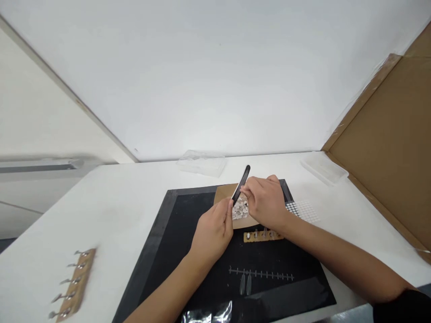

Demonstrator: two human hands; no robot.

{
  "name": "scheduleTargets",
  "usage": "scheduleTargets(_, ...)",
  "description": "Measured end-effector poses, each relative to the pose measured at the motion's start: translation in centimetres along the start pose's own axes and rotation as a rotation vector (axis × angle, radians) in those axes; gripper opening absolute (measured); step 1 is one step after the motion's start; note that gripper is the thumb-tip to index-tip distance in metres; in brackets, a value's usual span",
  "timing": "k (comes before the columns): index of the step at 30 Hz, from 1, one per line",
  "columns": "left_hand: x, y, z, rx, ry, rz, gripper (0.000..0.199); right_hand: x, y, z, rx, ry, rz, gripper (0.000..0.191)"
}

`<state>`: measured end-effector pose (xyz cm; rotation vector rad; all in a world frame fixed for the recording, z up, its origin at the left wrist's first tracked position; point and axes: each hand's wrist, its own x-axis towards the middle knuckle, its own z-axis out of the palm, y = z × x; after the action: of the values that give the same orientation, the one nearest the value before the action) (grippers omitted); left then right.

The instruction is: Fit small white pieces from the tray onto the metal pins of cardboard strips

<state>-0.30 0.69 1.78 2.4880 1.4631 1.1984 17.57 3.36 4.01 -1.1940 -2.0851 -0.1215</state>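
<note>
A slim black nail file (241, 185) with a pale edge stands tilted over the mat, its lower end pinched between the thumb and fingers of my left hand (214, 228). My right hand (266, 200) is closed in a pinch against the file's right side. Whatever its fingertips hold is too small to make out. Beneath both hands lies a round brown tray (224, 193) with many small whitish pieces (240, 210) in it. Just below my right hand, a wooden strip (263, 236) carries several short upright pegs, partly covered by the hand.
A black mat (188, 233) covers the table's middle. On it lies a clear sprue (261, 273) with two nail tips. A white dotted sheet (305, 211) is at right, clear plastic trays (202, 163) behind, another pegged wooden strip (79, 282) at left. Cardboard (387, 130) walls the right side.
</note>
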Motion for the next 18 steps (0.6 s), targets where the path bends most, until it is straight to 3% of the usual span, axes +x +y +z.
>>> scheduleTargets(4,0.05,0.01,0.01,0.008,0.0,0.007,0.028,-0.04,-0.05,0.0,0.037,-0.069,-0.051,0.027)
scheduleTargets(8,0.17,0.05,-0.04,0.015,0.001,-0.002,0.027,0.03,-0.23,-0.08,0.041,-0.025,0.012,0.025)
scheduleTargets(12,0.12,-0.08,0.0,0.007,-0.003,-0.007,0.027,-0.1,-0.35,0.11,0.061,-0.07,-0.042,0.026)
scheduleTargets(18,0.08,-0.05,-0.03,0.014,-0.027,-0.023,0.028,-0.07,-0.29,0.13,0.034,-0.078,0.016,0.026)
